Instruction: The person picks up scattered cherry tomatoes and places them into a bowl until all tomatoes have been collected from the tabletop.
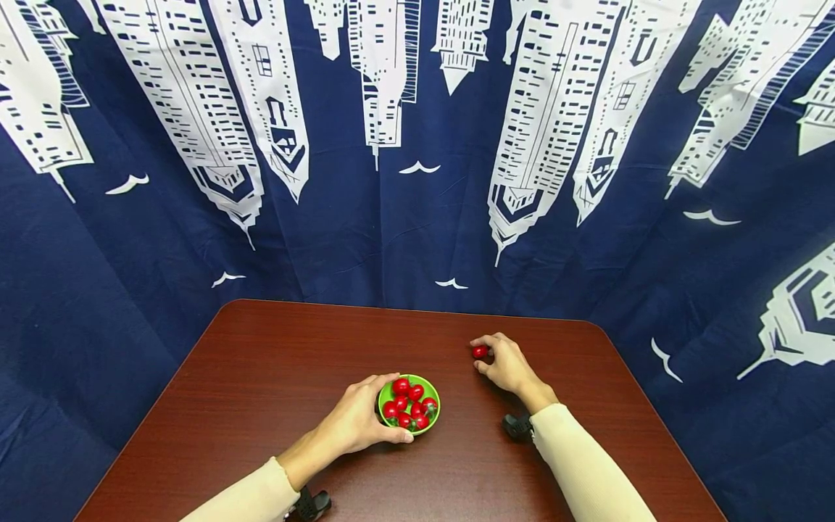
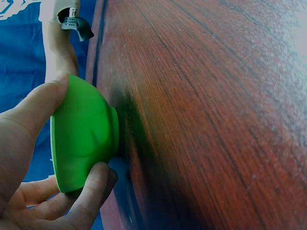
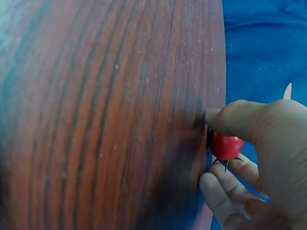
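Note:
A green bowl (image 1: pixel 438 415) holds several red cherry tomatoes (image 1: pixel 416 392) with green stems. My left hand (image 1: pixel 357 417) grips it from the left, thumb at the near side and fingers at the far side. The left wrist view shows the bowl's outer wall (image 2: pixel 84 136) between thumb and fingers, its foot close to the tabletop. To the right of the bowl, a single cherry tomato (image 1: pixel 479 351) lies between the spread thumb and fingers of my right hand (image 1: pixel 507 370). In the right wrist view, the thumb partly hides this tomato (image 3: pixel 226 146); the fingertips look apart from it.
Both hands are over a brown wood-grain table (image 1: pixel 293 348) with rounded far corners. A dark blue cloth (image 1: pixel 346 239) with white buildings hangs behind it and at the sides. Each wrist wears a black device (image 1: pixel 517 426).

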The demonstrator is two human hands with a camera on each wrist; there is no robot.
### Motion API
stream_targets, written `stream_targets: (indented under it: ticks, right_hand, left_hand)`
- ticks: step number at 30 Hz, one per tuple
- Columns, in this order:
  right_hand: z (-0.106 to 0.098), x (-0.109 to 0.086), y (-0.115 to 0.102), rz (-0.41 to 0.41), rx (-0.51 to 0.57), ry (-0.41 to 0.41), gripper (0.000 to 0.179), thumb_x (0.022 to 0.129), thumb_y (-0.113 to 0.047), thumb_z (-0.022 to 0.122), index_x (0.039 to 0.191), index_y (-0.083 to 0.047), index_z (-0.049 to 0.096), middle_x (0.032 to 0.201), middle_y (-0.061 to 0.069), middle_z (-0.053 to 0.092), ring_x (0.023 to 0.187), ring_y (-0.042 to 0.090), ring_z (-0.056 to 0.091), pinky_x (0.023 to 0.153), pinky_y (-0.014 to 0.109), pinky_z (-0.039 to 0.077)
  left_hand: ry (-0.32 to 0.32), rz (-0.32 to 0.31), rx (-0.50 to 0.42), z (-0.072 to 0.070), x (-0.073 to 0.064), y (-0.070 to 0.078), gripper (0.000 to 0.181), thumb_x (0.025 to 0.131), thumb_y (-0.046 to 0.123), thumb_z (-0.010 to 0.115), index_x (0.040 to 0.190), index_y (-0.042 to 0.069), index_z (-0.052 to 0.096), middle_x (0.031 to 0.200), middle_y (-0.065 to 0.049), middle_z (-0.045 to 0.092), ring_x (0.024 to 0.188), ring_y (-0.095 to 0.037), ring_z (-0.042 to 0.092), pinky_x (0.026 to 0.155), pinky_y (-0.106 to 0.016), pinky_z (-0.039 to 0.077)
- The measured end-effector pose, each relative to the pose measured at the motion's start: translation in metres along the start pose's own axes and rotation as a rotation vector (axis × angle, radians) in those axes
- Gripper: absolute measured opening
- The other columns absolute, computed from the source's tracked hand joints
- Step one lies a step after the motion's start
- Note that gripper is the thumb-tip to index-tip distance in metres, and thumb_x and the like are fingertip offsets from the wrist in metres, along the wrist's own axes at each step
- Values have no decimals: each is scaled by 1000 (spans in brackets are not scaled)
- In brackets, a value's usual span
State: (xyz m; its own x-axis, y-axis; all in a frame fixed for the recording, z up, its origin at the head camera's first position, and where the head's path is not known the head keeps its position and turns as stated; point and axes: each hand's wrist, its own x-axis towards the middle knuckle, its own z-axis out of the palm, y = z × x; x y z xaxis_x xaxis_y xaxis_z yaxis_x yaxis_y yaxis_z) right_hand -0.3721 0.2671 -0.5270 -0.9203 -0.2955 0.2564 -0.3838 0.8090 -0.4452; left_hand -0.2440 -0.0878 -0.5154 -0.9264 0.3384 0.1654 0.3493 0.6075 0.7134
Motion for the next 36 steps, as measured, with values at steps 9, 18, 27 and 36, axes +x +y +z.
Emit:
stream_targets:
  ticks: [9, 18, 27, 36]
  right_hand:
    - [-3, -1, 0, 12, 38, -21, 34, 96, 3, 89, 128, -6, 85, 112, 16, 77, 92, 20, 75, 85, 33, 65]
    - [-1, -1, 4, 36, 59, -20, 31, 97, -2, 90, 127, -7, 86, 110, 15, 78, 90, 16, 74, 84, 30, 63]
    - [0, -2, 4, 72, 101, -11, 29, 97, -4, 92, 125, -5, 84, 109, 13, 80, 89, 16, 74, 81, 27, 62]
    - [-3, -4, -2, 64, 117, 5, 28, 97, -6, 92, 124, -5, 83, 109, 11, 82, 89, 15, 74, 81, 27, 62]
  left_hand:
    - [8, 19, 20, 0, 0, 2, 111, 70, 42, 114, 162, 3, 64, 152, -16, 76, 137, -38, 74, 117, -59, 64]
    - [7, 7, 32, -1, -1, 4, 112, 69, 44, 115, 161, 6, 65, 151, -16, 76, 137, -38, 74, 117, -60, 63]
    - [13, 12, 35, 1, 0, 3, 112, 70, 43, 114, 161, 4, 64, 147, -14, 78, 133, -34, 76, 115, -56, 65]
    - [15, 9, 26, 1, 1, 1, 112, 70, 44, 114, 162, 5, 65, 145, -12, 78, 133, -32, 76, 115, -55, 65]
